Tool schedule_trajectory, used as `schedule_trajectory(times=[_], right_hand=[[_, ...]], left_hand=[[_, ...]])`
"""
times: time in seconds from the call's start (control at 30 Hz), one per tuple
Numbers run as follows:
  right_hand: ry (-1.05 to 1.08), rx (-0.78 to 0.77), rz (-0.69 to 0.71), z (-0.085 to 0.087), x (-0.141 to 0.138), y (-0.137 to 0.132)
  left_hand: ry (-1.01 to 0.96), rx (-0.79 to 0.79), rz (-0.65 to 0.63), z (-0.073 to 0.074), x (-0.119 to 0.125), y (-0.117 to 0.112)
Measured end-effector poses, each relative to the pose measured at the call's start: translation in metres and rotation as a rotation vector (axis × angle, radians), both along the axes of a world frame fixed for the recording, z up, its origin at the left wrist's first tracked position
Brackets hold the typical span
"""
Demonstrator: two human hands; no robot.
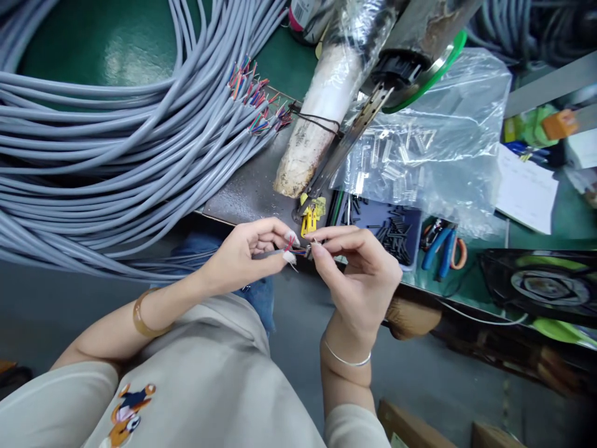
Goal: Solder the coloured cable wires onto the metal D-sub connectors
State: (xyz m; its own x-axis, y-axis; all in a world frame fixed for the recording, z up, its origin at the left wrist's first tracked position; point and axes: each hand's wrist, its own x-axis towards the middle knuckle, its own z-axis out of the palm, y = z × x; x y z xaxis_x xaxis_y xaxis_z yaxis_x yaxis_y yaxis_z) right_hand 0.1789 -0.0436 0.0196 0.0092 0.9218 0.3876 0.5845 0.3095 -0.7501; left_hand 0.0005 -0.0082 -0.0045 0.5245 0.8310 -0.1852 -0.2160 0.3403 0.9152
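Note:
My left hand [254,249] is closed, its thumb and fingers pinching the stripped end of a grey cable, with white wrapping on the fingertips. Thin coloured wires [302,252] fan out of that end towards the right. My right hand [357,255] pinches a small metal connector [310,250] at the tips of those wires; its details are too small to make out. Just beyond the fingers, a yellow tool part [309,219] sits at the end of a metal bar [342,140].
Many grey cables [153,137] with bared coloured ends lie on the left. A white roll [321,106] leans at centre. Right of it are a plastic bag [448,143] of metal connectors, a tray [413,224] with black pieces, blue-handled pliers [446,252] and a black fan [545,286].

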Motion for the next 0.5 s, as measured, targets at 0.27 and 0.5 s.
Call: schedule_trajectory(times=[0.27, 0.5], right_hand=[[-0.354, 0.554, 0.138, -0.036, 0.004, -0.018], [-0.287, 0.423, -0.152, -0.014, 0.01, -0.032]], left_hand=[[-0.259, -0.299, -0.052, -0.002, -0.014, 0.008], [0.052, 0.059, 0.093, -0.004, -0.007, -0.008]])
